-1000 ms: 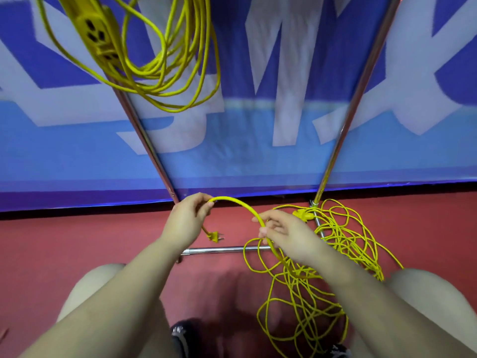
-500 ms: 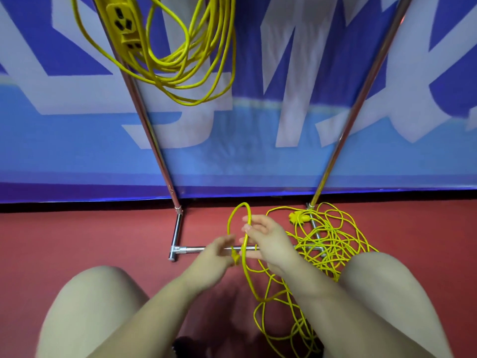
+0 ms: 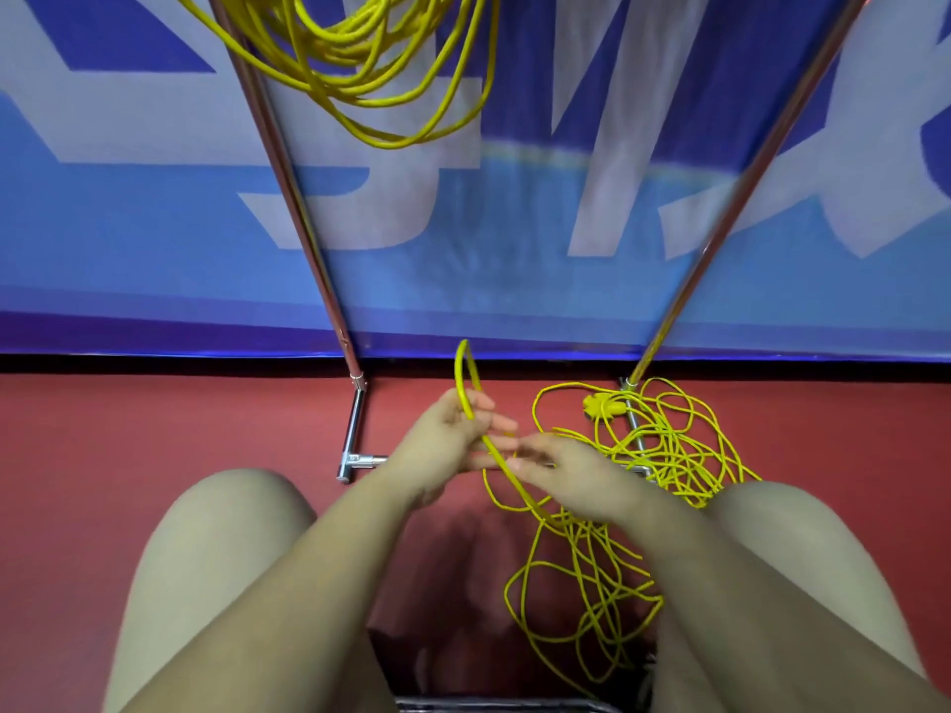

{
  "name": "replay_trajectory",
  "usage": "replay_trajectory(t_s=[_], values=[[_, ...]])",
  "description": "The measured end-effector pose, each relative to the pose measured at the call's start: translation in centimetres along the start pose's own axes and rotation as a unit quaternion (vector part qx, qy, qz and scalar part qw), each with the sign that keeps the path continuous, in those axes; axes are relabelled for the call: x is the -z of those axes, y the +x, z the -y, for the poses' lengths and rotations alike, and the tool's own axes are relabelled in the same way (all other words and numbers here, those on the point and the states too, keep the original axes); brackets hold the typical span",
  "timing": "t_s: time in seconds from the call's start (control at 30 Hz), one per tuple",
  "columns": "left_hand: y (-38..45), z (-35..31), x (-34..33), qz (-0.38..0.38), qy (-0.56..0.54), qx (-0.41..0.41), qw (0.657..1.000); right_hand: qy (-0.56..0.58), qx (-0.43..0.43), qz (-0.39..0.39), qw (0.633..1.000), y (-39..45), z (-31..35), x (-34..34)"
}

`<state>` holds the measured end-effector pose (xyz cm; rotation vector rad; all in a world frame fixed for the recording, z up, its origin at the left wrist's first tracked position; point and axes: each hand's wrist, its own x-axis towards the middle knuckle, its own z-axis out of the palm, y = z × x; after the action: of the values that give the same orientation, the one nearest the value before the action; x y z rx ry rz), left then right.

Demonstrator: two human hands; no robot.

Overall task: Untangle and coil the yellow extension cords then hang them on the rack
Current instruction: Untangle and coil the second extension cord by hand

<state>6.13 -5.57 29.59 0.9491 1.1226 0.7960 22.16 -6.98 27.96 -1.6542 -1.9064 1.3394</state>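
A tangled yellow extension cord lies on the red floor at the rack's right foot, with a yellow socket end in the pile. My left hand grips a small loop of this cord that stands up above my fingers. My right hand pinches the same cord just below, where it runs down into the tangle. A second yellow cord, coiled, hangs at the top of the metal rack.
The rack's two slanted chrome poles meet a chrome base bar on the floor. A blue and white banner stands right behind it. My bare knees frame the hands left and right. More cord loops lie between my legs.
The hands came together from apart. The wide arc of cord between them has become a small upright loop held in my left hand. The view tilted down, so the hanging coil sits higher.
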Motion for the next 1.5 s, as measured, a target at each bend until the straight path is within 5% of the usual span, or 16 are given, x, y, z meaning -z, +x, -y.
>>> replay_trajectory(t_s=[0.2, 0.3, 0.4, 0.5, 0.6, 0.77, 0.87, 0.97, 1.07, 1.2, 1.3, 1.37, 1.43, 1.5], values=[[-0.4, -3.2, 2.1, -0.105, -0.232, -0.015, 0.967, -0.2, 0.006, 0.022, 0.98, -2.0, -1.4, 0.4], [-0.4, -3.2, 3.4, -0.134, -0.327, -0.009, 0.936, -0.136, 0.007, -0.052, 0.989, -2.4, -1.5, 0.8], [-0.8, -2.2, 3.0, -0.08, -0.237, 0.062, 0.966, 0.066, 0.03, -0.115, 0.991, -2.8, -0.4, 1.2], [-1.7, 0.0, 0.4, 0.031, -0.063, 0.121, 0.99, 0.234, 0.016, -0.099, 0.967, -3.3, 1.2, 1.0], [-3.5, 2.3, -2.5, 0.165, 0.155, 0.098, 0.969, 0.365, -0.025, -0.096, 0.926, -3.7, 2.4, 0.7], [-5.0, 3.3, -3.7, 0.225, 0.202, 0.084, 0.949, 0.436, -0.047, -0.133, 0.889, -4.2, 2.1, 1.4], [-4.7, 2.3, -2.9, 0.129, 0.144, 0.053, 0.98, 0.356, -0.063, -0.093, 0.928, -4.4, 1.3, 1.7], [-4.6, 0.3, -2.0, 0.037, -0.013, 0.048, 0.998, 0.084, -0.026, -0.01, 0.996, -5.3, 0.4, 0.7], [-5.3, -1.6, -1.3, -0.007, -0.202, 0.035, 0.979, -0.004, 0.016, 0.035, 0.999, -6.2, 0.0, -0.3], [-5.8, -1.0, 0.8, -0.062, -0.31, 0.038, 0.948, -0.058, 0.038, -0.013, 0.998, -6.3, -0.4, 0.0], [-5.0, 1.0, 2.1, -0.078, -0.079, 0.139, 0.984, -0.012, 0.031, -0.086, 0.996, -6.1, -1.1, 0.7], [-4.1, 2.7, 2.5, -0.115, 0.152, 0.178, 0.965, -0.021, 0.037, -0.126, 0.991, -5.9, -1.5, 1.3], [-3.3, 4.2, 2.8, -0.181, 0.333, 0.131, 0.916, -0.027, 0.04, -0.14, 0.989, -5.6, -1.7, 1.5], [-2.8, 4.7, 2.5, -0.165, 0.414, -0.025, 0.895, -0.012, 0.049, -0.146, 0.988, -5.2, -1.8, 1.4]])
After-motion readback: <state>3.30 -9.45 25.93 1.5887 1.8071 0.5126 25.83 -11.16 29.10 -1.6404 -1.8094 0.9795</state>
